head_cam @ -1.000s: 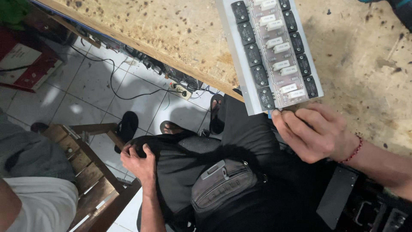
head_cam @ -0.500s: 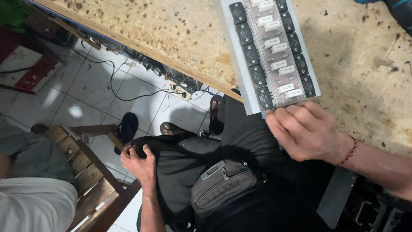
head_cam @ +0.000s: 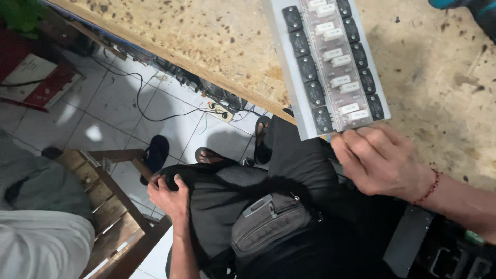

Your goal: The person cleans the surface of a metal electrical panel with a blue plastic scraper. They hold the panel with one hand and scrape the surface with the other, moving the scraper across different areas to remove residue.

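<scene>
Board (head_cam: pixel 330 64) lay at the near edge of the bench (head_cam: pixel 206 46), its near end overhanging. Right hand (head_cam: pixel 385 160) clamped that end, fingers curled on it. Left hand (head_cam: pixel 168 191) rested closed on the knee. A steady grip under the overhang, clear of the black parts, would keep it level. Against the earlier frame, the board sat slightly further off the edge.

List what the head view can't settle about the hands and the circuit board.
- Circuit board: far end cut off by the top frame edge; component markings too small.
- Right hand: fingertips hidden under the board's near edge, so the grip is unclear.
- Left hand: rests on a dark bag; fingertips curl out of sight over it.
- Grey pouch: contents hidden, zipped.
</scene>
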